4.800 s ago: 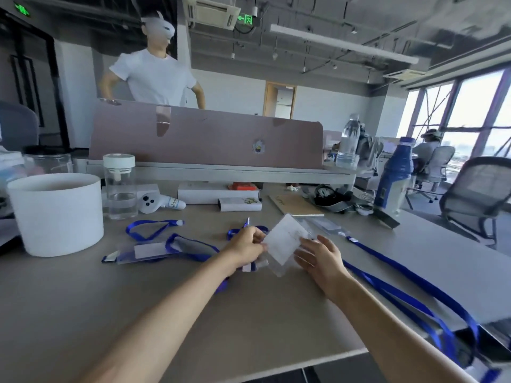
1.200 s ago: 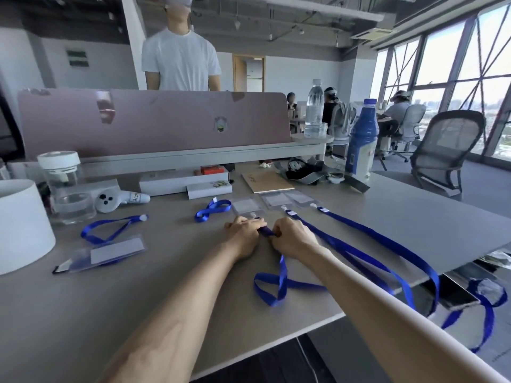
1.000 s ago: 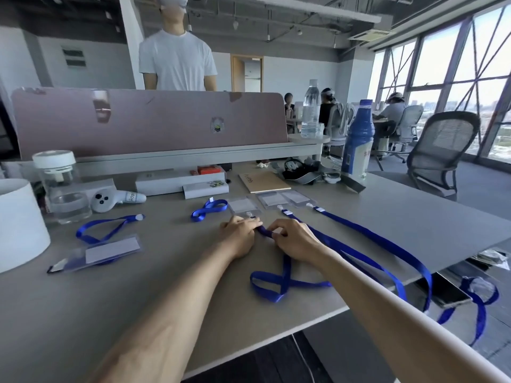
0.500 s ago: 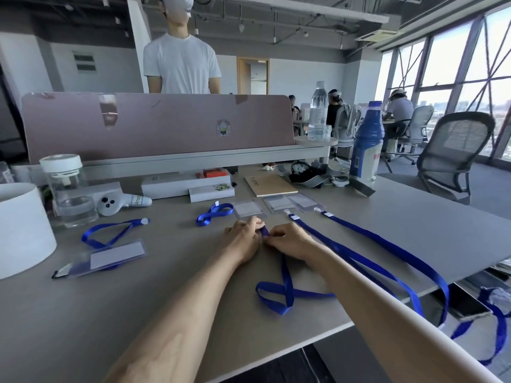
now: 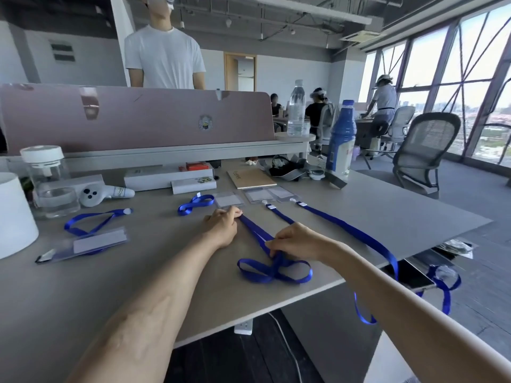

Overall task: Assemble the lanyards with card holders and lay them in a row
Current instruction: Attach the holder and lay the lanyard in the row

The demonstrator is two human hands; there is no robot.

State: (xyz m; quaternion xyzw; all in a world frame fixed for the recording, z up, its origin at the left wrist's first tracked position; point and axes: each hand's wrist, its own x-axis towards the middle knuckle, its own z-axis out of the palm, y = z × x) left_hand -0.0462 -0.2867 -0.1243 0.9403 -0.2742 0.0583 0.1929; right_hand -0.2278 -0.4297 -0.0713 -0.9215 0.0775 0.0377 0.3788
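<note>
My left hand (image 5: pixel 223 225) pins the top end of a blue lanyard (image 5: pixel 255 232) to the table just below a clear card holder (image 5: pixel 229 200). My right hand (image 5: pixel 297 240) pinches the same strap lower down, where it ends in a looped tangle (image 5: pixel 273 270). Two more card holders (image 5: pixel 258 195) (image 5: pixel 282 192) lie to the right in a row, each with a blue lanyard (image 5: pixel 279 214) (image 5: pixel 345 230) running toward the table edge. A loose coiled lanyard (image 5: pixel 195 204) lies left of them. At far left lie a further lanyard (image 5: pixel 94 221) and a long holder (image 5: pixel 85 244).
A white tub (image 5: pixel 13 214), a clear jar (image 5: pixel 49 181), a white controller (image 5: pixel 103 193), flat boxes (image 5: pixel 166 178), a notebook (image 5: pixel 250 178) and a blue bottle (image 5: pixel 340 139) line the back. A phone (image 5: pixel 409 273) sits past the table's right edge. A person stands behind the partition (image 5: pixel 138 117).
My right hand has slid down the strap toward me, away from the left hand, drawing the lanyard straight. The left hand stays at the top end.
</note>
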